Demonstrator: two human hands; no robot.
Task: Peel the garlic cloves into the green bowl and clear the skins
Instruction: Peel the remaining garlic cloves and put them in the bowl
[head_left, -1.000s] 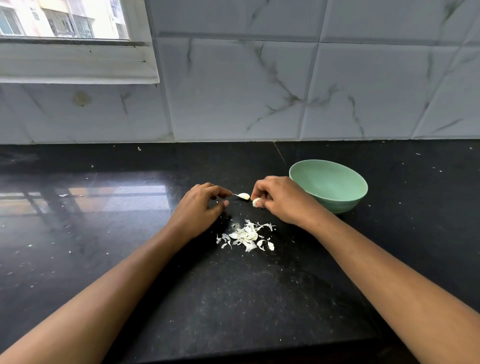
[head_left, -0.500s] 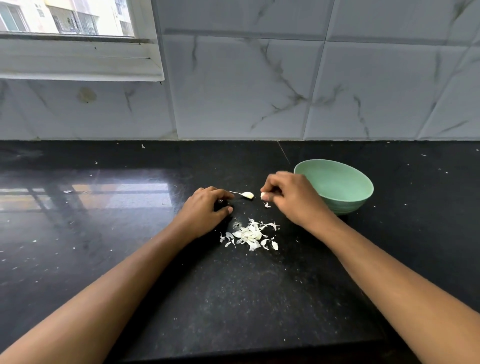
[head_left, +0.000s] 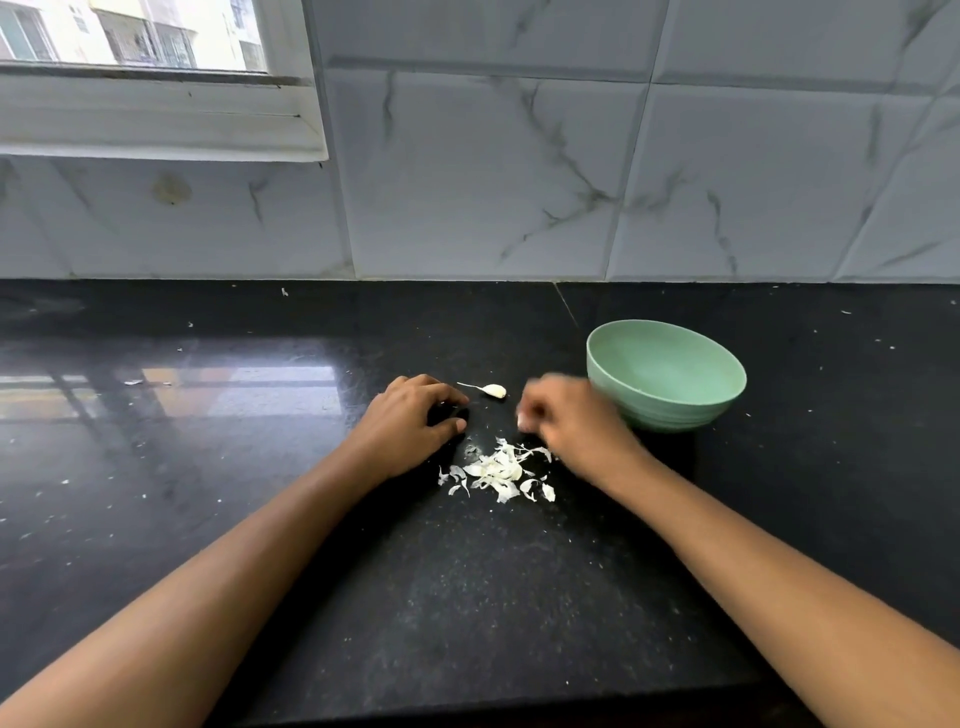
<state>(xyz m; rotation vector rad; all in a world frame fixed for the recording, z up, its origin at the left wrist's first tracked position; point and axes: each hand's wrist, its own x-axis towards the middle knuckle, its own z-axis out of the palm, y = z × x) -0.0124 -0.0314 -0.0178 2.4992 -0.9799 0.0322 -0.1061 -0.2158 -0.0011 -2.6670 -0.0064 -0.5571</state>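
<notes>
1. Logged green bowl (head_left: 670, 410) upright on black counter (head_left: 467, 597), right of centre, closer to the tiled wall (head_left: 519, 182) than to the near edge.
2. Checked inside: only bare green wall and floor on show; nearest strip of the inside hidden behind the front rim.
3. Found one garlic clove (head_left: 494, 390) with a thin tail lying flat on the counter, outside the bowl, left of it and apart from it, between the two hands.
4. Noted pile of skins (head_left: 498, 470) on the counter, just nearer than the hands, between the wrists, all outside the bowl.
5. Marked left hand (head_left: 410, 428) knuckles-up on the counter, fingers curled, thumb apart from fingertips; grip loose, nothing seen in it. Forefinger tip sat just beside the clove's tail; contact unclear.
6. Marked right hand (head_left: 569, 423) as motion-blurred, just left of the bowl and overlapping its near wall in view, fingers curled downward.
7. Spotted pale bit (head_left: 521, 419) at the right fingertips; could not tell clove from skin, nor whether the grip was clamped on it.
8. Tagged small white flecks (head_left: 132, 382) scattered over the counter, and a window (head_left: 130, 36) at upper left.
</notes>
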